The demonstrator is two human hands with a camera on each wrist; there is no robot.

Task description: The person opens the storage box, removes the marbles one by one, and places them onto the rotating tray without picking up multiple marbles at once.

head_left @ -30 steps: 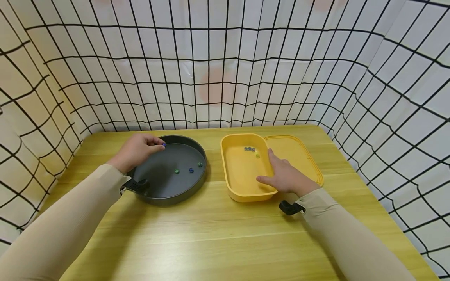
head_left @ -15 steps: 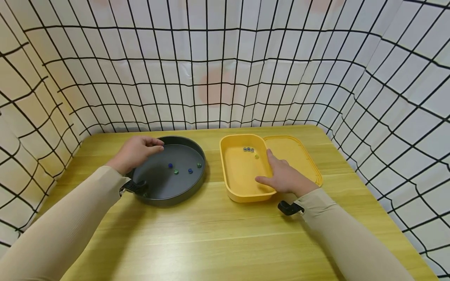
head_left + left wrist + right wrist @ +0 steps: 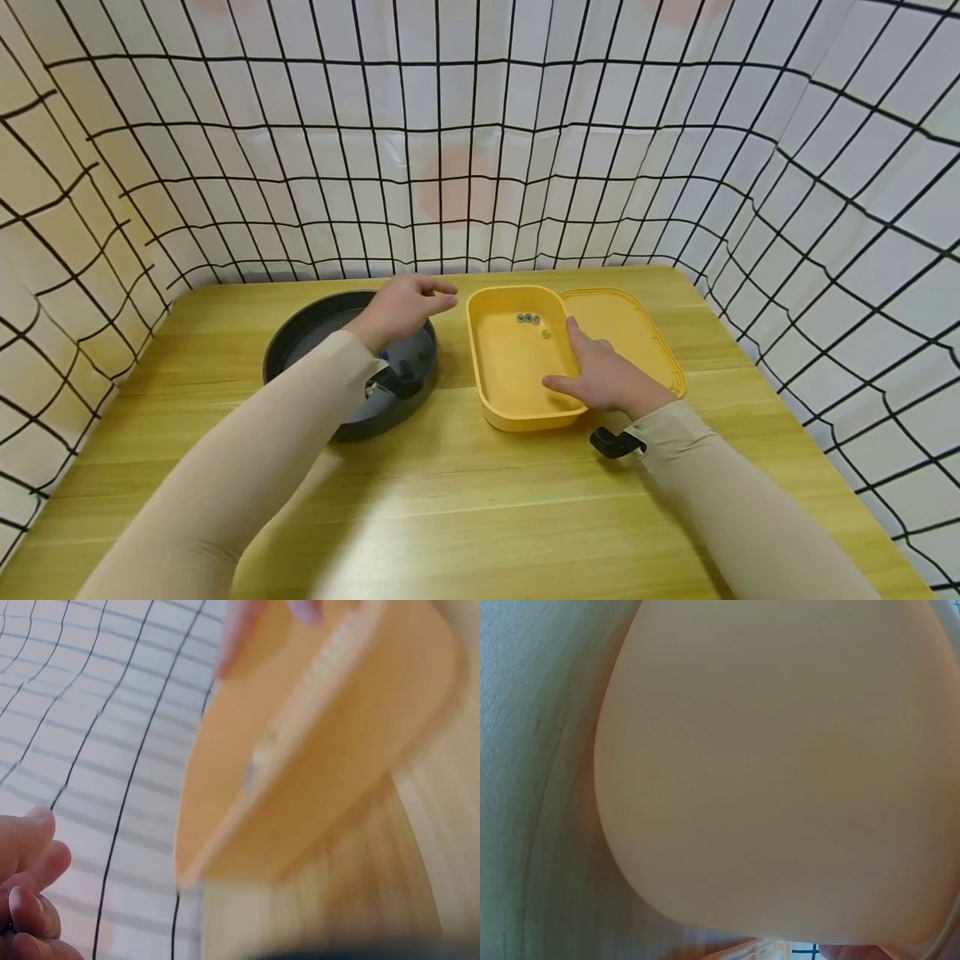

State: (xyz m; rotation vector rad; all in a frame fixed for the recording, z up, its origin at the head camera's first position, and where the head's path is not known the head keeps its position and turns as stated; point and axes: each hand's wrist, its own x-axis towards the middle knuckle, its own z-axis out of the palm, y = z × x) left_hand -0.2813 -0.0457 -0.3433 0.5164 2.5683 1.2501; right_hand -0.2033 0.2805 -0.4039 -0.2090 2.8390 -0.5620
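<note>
The work surface is a wooden table [image 3: 450,517] with a yellowish tint, its grain running from side to side, with a pale glare at the near edge. The shadow of the left arm falls on it. Black wire grid [image 3: 555,127] encloses the table at the back and on both sides. White sheeting [image 3: 345,92] hangs behind the grid; it carries a faint reddish patch at the centre and a yellow tinge at the left.

A round black pan [image 3: 288,346] sits on the left half of the table. A blue bead [image 3: 384,355] lies inside it, with darker beads in shade under the left wrist. A yellow container [image 3: 517,371] stands upright right of centre, well clear of the grid. It holds a row of three grey beads [image 3: 528,318] and one yellow-green bead [image 3: 546,333] near its far end. A flat yellow lid [image 3: 637,333] lies to its right.

The left hand [image 3: 401,310] is released, fingers loosely bent, above the pan, its fingertips near the container's left rim. The right hand [image 3: 603,375] grasps the container's right wall, thumb inside. Both forearms wear beige sleeves [image 3: 285,467] and black wrist mounts [image 3: 615,443]
</note>
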